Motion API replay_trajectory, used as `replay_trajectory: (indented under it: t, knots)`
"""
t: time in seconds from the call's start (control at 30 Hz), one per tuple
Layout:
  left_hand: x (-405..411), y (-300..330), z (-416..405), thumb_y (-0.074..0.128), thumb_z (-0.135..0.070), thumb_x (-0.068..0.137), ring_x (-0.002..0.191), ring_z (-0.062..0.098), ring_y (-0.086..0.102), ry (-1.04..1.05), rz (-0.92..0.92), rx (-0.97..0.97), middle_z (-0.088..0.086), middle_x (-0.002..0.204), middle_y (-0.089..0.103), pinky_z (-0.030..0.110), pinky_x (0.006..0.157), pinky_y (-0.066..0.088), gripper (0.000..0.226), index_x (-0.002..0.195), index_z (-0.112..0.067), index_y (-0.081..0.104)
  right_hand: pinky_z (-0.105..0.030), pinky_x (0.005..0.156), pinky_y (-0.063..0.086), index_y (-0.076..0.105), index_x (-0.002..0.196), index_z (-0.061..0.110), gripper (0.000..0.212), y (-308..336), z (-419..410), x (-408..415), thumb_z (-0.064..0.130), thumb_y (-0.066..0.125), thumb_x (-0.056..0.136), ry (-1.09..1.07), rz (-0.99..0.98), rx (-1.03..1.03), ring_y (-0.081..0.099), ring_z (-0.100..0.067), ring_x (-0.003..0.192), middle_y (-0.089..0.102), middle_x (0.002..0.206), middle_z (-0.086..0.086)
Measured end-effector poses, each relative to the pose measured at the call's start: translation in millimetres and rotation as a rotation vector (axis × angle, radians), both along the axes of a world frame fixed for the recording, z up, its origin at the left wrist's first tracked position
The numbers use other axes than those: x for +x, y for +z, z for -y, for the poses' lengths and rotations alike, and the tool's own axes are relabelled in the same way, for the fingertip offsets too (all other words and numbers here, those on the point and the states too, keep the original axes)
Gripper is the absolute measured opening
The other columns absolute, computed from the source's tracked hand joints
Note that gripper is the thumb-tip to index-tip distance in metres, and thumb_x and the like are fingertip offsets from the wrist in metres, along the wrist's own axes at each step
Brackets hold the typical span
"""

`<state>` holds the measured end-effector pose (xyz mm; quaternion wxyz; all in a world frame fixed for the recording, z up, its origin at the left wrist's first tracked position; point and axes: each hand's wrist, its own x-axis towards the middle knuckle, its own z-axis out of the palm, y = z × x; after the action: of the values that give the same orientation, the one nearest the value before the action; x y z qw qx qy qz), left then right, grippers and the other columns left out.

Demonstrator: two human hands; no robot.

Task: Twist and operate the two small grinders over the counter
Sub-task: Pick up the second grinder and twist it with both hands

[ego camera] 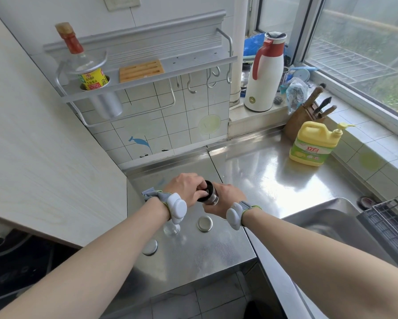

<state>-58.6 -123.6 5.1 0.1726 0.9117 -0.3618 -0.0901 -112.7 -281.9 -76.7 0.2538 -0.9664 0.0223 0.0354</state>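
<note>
Grinder [209, 192] work is under way above the back half of the steel worktop [262, 176], a little left of the seam where the raised section meets the lower run toward the sink [326, 217]. Both hands close on the one grinder, held off the surface and tipped so its dark end faces up toward the camera. The left hand [184, 187] wraps that black cap end with fingers curled over it; the right hand [225, 199] clamps the shiny lower barrel from the side and below.

It looks like a small, rigid thing, light enough to hold in the air with ease. The polished barrel is likely slick, so the right hand probably needs a full wrap rather than a fingertip pinch, while the dark cap should give better purchase for turning. If part of the body is glass, it would not take a drop onto steel kindly.

A second clear piece [171, 229], perhaps the other grinder or its jar, stands on the worktop just beneath the left wrist, partly hidden by the wristband. Two round metal lids lie flat nearby: one lid [204, 224] below the right hand, another lid [150, 247] nearer the front edge.
</note>
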Motion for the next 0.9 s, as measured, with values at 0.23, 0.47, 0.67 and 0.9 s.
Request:
replay_trajectory:
  t: [0.23, 0.47, 0.67, 0.9]
  knots:
    - [-3.0, -3.2, -6.8, 0.066, -0.016, 0.082, 0.087, 0.021, 0.059, -0.061, 0.020, -0.061, 0.002, 0.096, 0.066, 0.031, 0.078, 0.047, 0.016, 0.098, -0.016, 0.067, -0.033, 0.057, 0.049, 0.051, 0.090, 0.029, 0.029, 0.5, 2.5, 0.3, 0.046, 0.062, 0.070, 0.016, 0.004, 0.013, 0.059, -0.022, 0.067, 0.058, 0.071, 0.008]
    - [-1.5, 1.9, -0.3, 0.064, -0.034, 0.086, 0.093, 0.024, 0.057, 0.048, 0.047, 0.061, 0.004, 0.099, 0.065, 0.033, 0.081, 0.046, 0.019, 0.092, -0.017, 0.065, -0.038, 0.062, 0.056, 0.056, 0.093, 0.028, 0.029, 1.9, 0.0, 0.6, 0.047, 0.061, 0.072, 0.007, 0.011, 0.010, 0.063, -0.024, 0.071, 0.063, 0.076, 0.006]
    - [-3.9, 2.7, -3.8, 0.067, -0.020, 0.083, 0.091, 0.021, 0.059, -0.048, -0.003, -0.047, 0.000, 0.102, 0.063, 0.032, 0.081, 0.048, 0.023, 0.106, -0.018, 0.063, -0.031, 0.057, 0.047, 0.056, 0.098, 0.030, 0.029, 3.7, 4.1, -0.5, 0.045, 0.066, 0.074, -0.002, 0.046, 0.040, 0.062, -0.023, 0.073, 0.064, 0.079, 0.007]
    - [-3.3, 1.6, 1.4, 0.063, -0.035, 0.087, 0.093, 0.023, 0.059, 0.064, 0.045, 0.023, 0.002, 0.097, 0.066, 0.036, 0.082, 0.048, 0.017, 0.092, -0.019, 0.066, -0.029, 0.053, 0.039, 0.052, 0.093, 0.030, 0.026, 7.8, 1.5, -1.5, 0.041, 0.067, 0.074, -0.011, 0.034, 0.021, 0.058, -0.023, 0.070, 0.055, 0.070, 0.009]
